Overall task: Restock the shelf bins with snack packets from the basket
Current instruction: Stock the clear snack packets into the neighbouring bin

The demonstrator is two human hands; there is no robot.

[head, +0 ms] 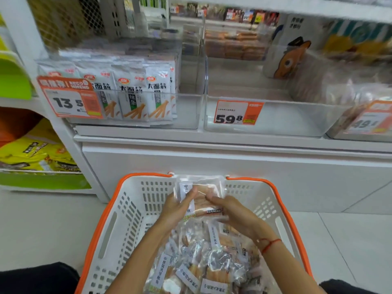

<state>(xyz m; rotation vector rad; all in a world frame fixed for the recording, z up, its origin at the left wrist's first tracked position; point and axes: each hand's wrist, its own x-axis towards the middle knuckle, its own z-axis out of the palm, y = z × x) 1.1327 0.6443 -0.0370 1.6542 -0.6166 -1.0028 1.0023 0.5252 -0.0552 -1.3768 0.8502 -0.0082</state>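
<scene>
A white basket with an orange rim [118, 225] stands on the floor below the shelf. It holds several clear snack packets with white labels [203, 266]. Above the pile, one clear packet of orange-brown snacks [203, 187] is lifted near the basket's far wall. My left hand [176, 209] grips its left edge and my right hand [231, 211] grips its right side, fingers laid over the front. On the shelf, the clear middle bin [273, 122] with a 59.8 price tag holds nothing in its front part.
The left bin [186, 111] is stocked with white packets [135, 96] behind a 13.5 tag. The right bin [343, 132] holds pale bagged snacks. A white cabinet front [212, 166] sits between shelf and basket. Green shelving stands at the left; floor tiles lie to the right.
</scene>
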